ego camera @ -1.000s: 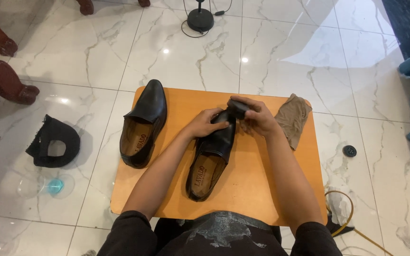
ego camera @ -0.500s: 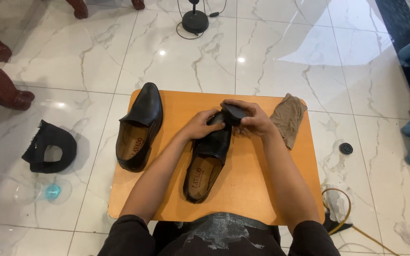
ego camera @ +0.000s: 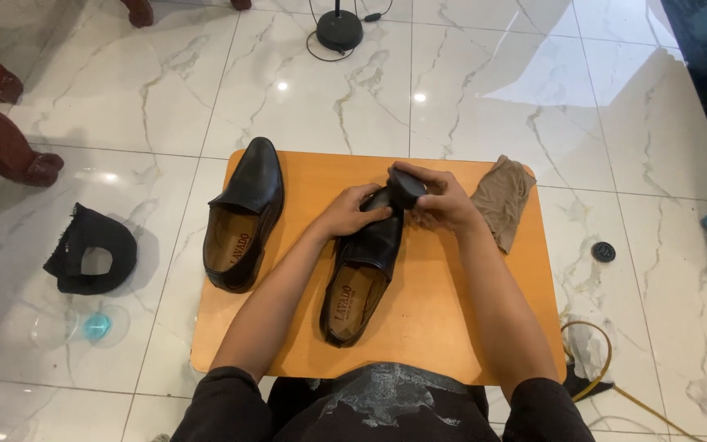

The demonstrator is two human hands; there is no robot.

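Left hand steadies the black shoe mid-bench, right hand closed on a black pad at shoe's toe; loose hold w/ hard rubbing could skid shoe toward 2nd shoe.

Shoes – black leather, smooth, dull sheen. Tabletop – matt orange wood. Rag – tan cloth. Floor – glossy marble.
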